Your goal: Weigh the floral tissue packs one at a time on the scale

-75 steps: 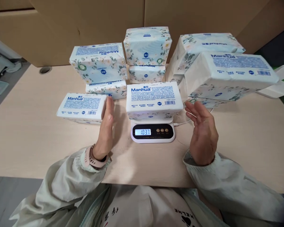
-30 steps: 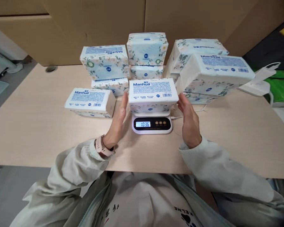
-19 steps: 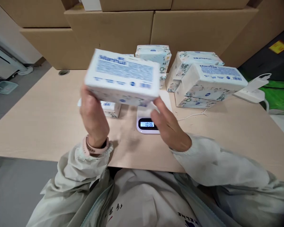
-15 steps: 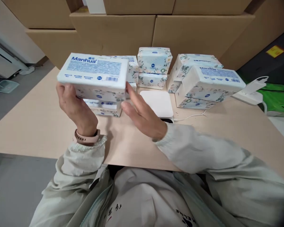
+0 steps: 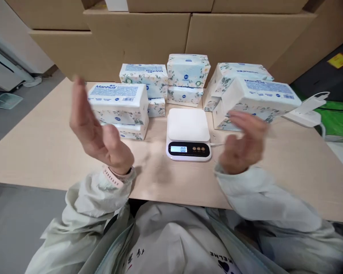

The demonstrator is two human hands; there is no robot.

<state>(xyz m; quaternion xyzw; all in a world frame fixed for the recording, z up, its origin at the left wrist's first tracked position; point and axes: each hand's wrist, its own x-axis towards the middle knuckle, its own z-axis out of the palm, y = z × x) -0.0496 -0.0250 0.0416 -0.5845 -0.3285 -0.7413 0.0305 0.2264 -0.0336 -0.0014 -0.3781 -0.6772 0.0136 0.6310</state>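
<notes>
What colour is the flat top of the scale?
White. The scale top shows best in the head view.

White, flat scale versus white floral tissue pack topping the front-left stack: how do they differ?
The scale is low and flat; the tissue pack is a thick block. The scale has a lit display reading 0.0; the pack carries blue print. The scale rests on the pale tabletop; the pack on another pack. Both have white tops.

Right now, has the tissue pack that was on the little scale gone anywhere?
Yes. Judged against the scale, the tissue pack has moved to the left and now sits on top of another pack.
</notes>
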